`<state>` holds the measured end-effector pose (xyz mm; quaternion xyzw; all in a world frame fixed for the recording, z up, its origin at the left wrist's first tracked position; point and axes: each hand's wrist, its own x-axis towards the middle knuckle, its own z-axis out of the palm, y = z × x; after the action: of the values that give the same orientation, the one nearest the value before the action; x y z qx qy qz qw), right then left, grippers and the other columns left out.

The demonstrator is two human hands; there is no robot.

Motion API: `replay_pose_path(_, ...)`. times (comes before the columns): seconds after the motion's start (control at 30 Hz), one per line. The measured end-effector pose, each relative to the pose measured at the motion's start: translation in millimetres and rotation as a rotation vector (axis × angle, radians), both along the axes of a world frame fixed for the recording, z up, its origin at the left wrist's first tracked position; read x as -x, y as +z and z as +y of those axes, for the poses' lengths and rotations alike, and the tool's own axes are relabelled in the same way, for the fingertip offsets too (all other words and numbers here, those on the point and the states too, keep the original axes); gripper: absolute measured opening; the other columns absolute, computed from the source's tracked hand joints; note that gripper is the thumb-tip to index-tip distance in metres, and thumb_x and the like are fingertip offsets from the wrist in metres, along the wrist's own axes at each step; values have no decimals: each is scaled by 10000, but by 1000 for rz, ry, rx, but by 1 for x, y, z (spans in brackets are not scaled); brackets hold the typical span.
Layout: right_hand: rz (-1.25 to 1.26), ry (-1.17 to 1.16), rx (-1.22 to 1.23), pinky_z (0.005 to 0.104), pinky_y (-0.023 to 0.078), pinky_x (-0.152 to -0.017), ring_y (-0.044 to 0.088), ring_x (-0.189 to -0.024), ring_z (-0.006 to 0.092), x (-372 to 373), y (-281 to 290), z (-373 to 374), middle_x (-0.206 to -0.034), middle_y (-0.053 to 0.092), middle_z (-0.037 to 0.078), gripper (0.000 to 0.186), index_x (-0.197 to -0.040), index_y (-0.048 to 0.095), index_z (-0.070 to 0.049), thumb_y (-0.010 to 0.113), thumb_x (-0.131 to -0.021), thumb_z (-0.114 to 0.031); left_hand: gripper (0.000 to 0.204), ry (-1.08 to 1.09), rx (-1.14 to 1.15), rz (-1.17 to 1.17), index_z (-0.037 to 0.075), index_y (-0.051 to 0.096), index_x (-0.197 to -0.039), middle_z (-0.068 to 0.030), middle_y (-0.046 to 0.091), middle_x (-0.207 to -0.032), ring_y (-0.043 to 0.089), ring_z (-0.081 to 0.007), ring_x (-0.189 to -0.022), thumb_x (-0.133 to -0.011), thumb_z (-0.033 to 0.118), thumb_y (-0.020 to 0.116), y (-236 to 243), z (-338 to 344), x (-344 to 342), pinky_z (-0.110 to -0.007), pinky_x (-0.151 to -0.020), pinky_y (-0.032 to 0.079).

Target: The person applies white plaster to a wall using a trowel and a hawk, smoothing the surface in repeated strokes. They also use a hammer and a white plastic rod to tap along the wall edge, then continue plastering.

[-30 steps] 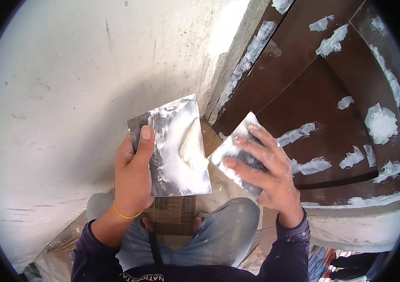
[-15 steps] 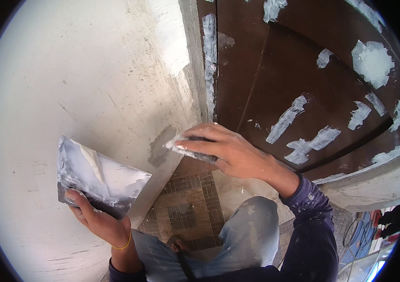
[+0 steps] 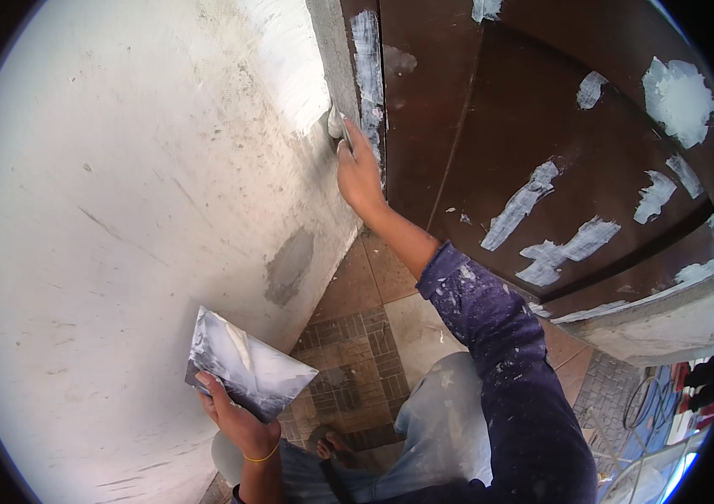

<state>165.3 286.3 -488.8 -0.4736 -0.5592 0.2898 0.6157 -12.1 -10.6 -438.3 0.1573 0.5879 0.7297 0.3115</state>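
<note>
My left hand (image 3: 243, 427) grips a wide metal putty blade (image 3: 269, 368) by its lower edge, thumb on top. White filler smears the blade, and a ridge of putty (image 3: 241, 346) lies across it. My right hand (image 3: 360, 175) is stretched up to the wall's corner with its fingers closed round a small putty knife (image 3: 345, 133), seen almost edge-on. A lump of white putty (image 3: 335, 123) shows at its tip, against the bare grey edge strip (image 3: 332, 50). Fresh white filler (image 3: 294, 76) covers the wall just left of that strip.
To the right stands a brown panelled door (image 3: 432, 126) with several white filler patches. A grey damp-looking patch (image 3: 290, 267) marks the lower wall (image 3: 138, 210). Below are floor tiles (image 3: 336, 361) and my knees in jeans (image 3: 445, 412). Cables and clutter (image 3: 646, 403) lie at the lower right.
My right hand has moved up from above the lower wall to the corner edge, taking the putty knife with it. The left hand and its blade have shifted right and down.
</note>
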Motion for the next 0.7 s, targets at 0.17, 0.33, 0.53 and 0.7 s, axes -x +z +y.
replay_pose_path(0.17,-23,-88,-40,389,300,-1117,407,-1301,368,17,1,6,-1384,420,231,512,-1409,383,40,475,-911,-35,589,-38,16,-59,17,406,-1359,-112,502,-1297,537,-224,-1151,-981,444,550,-3,-1,-3,-367,-952,463)
replay_pose_path(0.33,10,-136,-26,437,286,-1116,356,-1304,396,53,5,-8,-1378,374,238,567,-1403,349,43,502,-857,40,586,-71,36,-63,15,410,-1361,-112,491,-1314,530,-223,-1166,-985,445,538,-3,-1,-3,-372,-955,462)
replay_pose_path(0.53,-80,234,-110,443,268,-1139,329,-1349,379,47,0,-76,-1426,379,192,640,-1446,358,-32,502,-832,79,502,-215,-17,-198,19,448,-1344,-103,538,-1281,561,-226,-1135,-1009,389,503,-6,6,1,-381,-950,473)
replay_pose_path(0.7,-317,797,-461,474,297,-1154,352,-1385,329,-27,28,-137,-1495,379,65,660,-1412,492,-193,648,-817,45,416,-609,92,-595,31,524,-1281,-95,635,-1167,632,-229,-1031,-1029,357,466,-4,31,7,-380,-902,515)
